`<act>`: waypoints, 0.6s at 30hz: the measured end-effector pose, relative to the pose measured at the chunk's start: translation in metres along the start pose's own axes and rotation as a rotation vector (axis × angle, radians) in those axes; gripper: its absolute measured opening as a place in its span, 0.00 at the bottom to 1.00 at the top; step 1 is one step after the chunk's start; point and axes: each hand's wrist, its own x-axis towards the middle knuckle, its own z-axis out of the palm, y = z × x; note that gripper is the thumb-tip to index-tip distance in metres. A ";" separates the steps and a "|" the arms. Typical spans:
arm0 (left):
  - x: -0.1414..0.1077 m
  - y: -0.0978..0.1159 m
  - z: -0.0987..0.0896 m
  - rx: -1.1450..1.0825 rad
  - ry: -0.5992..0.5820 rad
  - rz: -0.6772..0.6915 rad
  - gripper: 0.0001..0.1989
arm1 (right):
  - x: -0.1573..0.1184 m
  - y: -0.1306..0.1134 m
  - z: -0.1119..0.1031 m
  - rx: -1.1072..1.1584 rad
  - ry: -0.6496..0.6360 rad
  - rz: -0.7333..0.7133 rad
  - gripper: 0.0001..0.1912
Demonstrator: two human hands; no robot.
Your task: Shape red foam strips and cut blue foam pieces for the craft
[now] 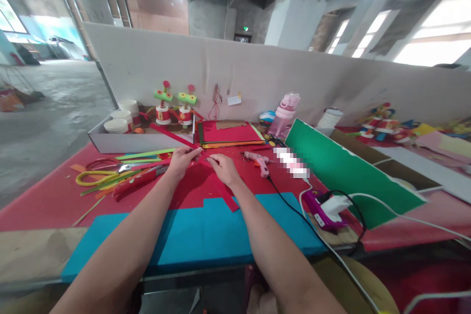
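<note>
My left hand (pixel 184 161) pinches a red paper strip (pixel 227 195) near the middle of the table. Close on its right, my right hand (pixel 222 167) has its fingers closed on the same red paper. One length of red paper slants up to the left behind my left hand, and another hangs down to the right below my right hand. Where the strips meet between my fingertips is too small to make out. Left of my hands lie yellow-handled scissors (pixel 96 177), a red-handled tool (pixel 135 184) and green and orange paper strips. A pink glue gun (pixel 260 163) rests to the right.
A white box (pixel 121 142) with paper cups and two figures (pixel 162 114) stands at the back left. Blue sheets (pixel 206 240) cover the front edge. On the right are a green panel (pixel 342 171), a purple power socket (pixel 324 213), cables and a pink bottle (pixel 285 113).
</note>
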 end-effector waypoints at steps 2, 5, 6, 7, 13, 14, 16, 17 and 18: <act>-0.001 0.001 0.001 -0.011 0.003 0.001 0.15 | 0.000 -0.002 -0.002 0.026 -0.004 0.014 0.13; -0.003 0.003 0.001 -0.027 -0.013 0.001 0.15 | 0.000 -0.004 -0.005 0.065 -0.020 0.034 0.15; -0.004 0.004 0.002 -0.023 -0.035 -0.004 0.15 | 0.000 -0.005 -0.005 0.069 -0.027 0.038 0.15; -0.005 0.004 0.002 -0.013 -0.065 -0.011 0.15 | -0.001 -0.006 -0.006 0.068 -0.033 0.042 0.16; -0.005 0.001 0.001 0.084 -0.173 -0.036 0.16 | -0.001 -0.004 -0.003 0.117 -0.077 0.091 0.16; -0.004 0.000 0.000 0.087 -0.148 -0.029 0.17 | -0.001 -0.004 -0.003 0.144 -0.051 0.090 0.14; -0.002 0.000 -0.002 0.073 -0.075 -0.022 0.17 | -0.002 -0.004 -0.002 0.199 0.037 0.084 0.13; 0.000 0.000 -0.003 0.060 -0.042 -0.023 0.17 | -0.001 -0.004 -0.002 0.225 0.079 0.080 0.14; 0.001 0.000 -0.004 0.041 -0.015 -0.026 0.18 | -0.001 -0.005 -0.002 0.250 0.106 0.077 0.14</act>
